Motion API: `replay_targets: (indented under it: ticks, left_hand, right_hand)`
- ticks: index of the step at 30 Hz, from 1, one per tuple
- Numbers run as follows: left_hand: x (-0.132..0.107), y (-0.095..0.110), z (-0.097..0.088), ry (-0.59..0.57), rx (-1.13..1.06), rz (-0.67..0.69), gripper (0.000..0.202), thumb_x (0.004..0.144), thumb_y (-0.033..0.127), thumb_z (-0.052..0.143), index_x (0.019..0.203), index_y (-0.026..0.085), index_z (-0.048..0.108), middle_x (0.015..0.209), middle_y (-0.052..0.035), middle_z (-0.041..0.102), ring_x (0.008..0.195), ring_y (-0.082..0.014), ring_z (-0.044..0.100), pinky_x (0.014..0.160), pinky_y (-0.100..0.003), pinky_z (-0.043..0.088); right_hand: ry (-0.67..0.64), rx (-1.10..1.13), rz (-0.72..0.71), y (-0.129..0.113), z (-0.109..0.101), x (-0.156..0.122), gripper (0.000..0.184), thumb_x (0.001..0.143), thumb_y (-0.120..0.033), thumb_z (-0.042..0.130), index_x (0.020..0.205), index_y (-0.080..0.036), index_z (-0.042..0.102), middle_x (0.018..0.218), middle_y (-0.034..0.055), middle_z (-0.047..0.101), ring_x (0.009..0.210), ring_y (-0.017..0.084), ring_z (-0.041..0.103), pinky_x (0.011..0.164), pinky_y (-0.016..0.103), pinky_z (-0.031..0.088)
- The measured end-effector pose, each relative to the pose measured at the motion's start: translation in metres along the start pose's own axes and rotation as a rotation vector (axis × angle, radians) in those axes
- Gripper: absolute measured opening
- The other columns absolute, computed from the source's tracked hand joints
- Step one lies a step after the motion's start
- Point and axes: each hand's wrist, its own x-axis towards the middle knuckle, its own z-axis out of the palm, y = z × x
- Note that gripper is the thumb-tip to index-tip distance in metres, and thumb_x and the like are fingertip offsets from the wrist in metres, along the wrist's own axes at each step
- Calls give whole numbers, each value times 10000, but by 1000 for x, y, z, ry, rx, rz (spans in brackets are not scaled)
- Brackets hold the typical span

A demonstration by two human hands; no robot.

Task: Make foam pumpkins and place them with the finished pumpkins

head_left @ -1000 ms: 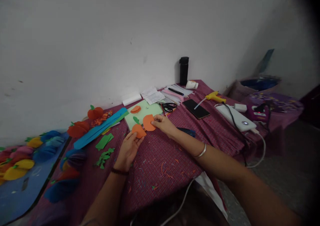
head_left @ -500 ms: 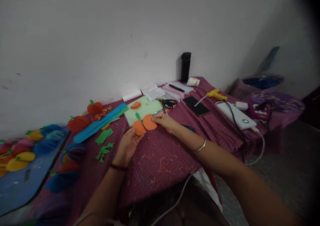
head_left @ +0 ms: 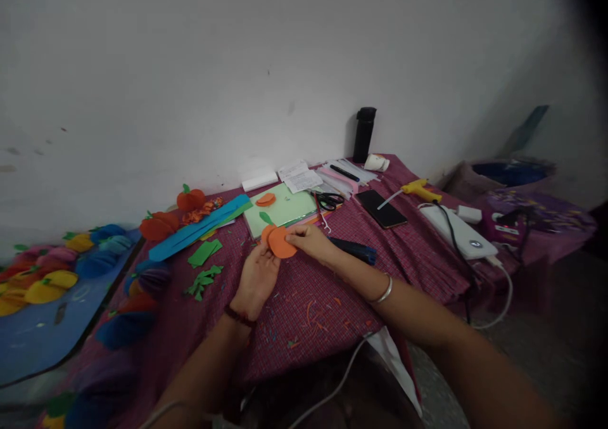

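Observation:
Between my hands are round orange paper pieces, with a green paper leaf (head_left: 265,218) showing at their top. My left hand (head_left: 260,274) holds one orange piece (head_left: 266,231) from below, palm turned up and fingers curled at its lower edge. In a pinch, my right hand (head_left: 310,241) grips the right edge of the other orange paper circle (head_left: 282,244), which overlaps the first. Just behind them lies a pale green sheet (head_left: 285,202) with a folded orange paper piece (head_left: 266,199) on it. Black-handled scissors (head_left: 329,201) rest at its right.
Blue paper strips (head_left: 199,228) and green scraps (head_left: 203,280) lie left. Finished paper pumpkins (head_left: 159,225) stand farther left. On the right are a phone (head_left: 381,210), a yellow glue gun (head_left: 420,190), a white power bank (head_left: 458,231) with cables, and a black bottle (head_left: 363,136).
The two orange pieces were side by side with a gap; now the right one overlaps the left. My hands have come closer together. The view has shifted slightly.

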Motion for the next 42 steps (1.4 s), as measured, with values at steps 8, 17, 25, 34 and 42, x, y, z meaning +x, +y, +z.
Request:
replay_targets:
  ticks: [8,17,25,34,42]
  left_hand:
    - [3,-3,-3,1,136,135,195,645,25,699,795,147,682,846,-25,728,818,-120,663,825,-226,493]
    - [4,5,-5,38,178,207,212,627,32,721,801,148,688,818,-15,721,797,-120,654,814,-235,474]
    - [8,11,-10,50,167,212,175,623,28,720,757,134,682,803,-20,720,789,-109,646,814,-219,474]
    - [14,7,-15,9,173,208,203,596,66,747,775,139,686,834,-25,729,790,-118,660,817,-237,484]
    - [4,2,-2,34,83,125,117,724,87,680,826,141,696,878,-34,730,805,-111,670,780,-205,522]
  right_hand:
    - [-113,-37,33,-11,1,-6,420,816,-542,540,687,-149,606,610,-8,598,546,104,522,528,224,412]
    - [-164,-401,-95,-8,-8,-5,221,781,-290,611,620,-159,535,544,-41,537,503,87,470,502,204,347]
    - [-283,-435,-224,-36,-30,-8,211,836,-324,537,768,-148,632,691,1,620,651,119,545,639,235,401]
    - [-118,-509,-272,-14,-19,-4,278,874,-389,504,779,-146,599,682,-5,583,627,117,493,590,231,366]
    - [-109,-351,-204,-3,-1,-1,217,719,-309,647,631,-167,508,587,-57,460,564,89,396,546,217,308]
